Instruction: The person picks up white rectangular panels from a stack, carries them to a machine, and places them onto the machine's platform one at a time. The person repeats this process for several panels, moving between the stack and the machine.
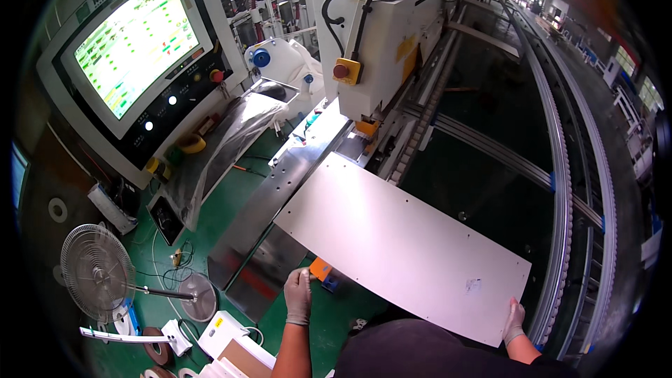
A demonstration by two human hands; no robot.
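Note:
A long white panel [399, 231] with small holes along its edges slants across in front of me. Its far left end rests by the machine's metal table [269, 203]; its near right end reaches my body. My right hand [514, 322], in a pale glove, grips the panel's near right edge. My left hand [299, 294], gloved too, is closed just off the panel's left edge. Its fingertips meet a flat orange piece [320, 268], with a blue part [329, 284] below. Whether the fingers hold that piece is hidden.
The white machine head [399, 35] with a red button [341, 71] stands beyond the panel. A lit control screen [136, 49] is at the left, a standing fan [98, 273] below it. Metal rails [553, 168] run along the right. White boxes [231, 343] lie near my left forearm.

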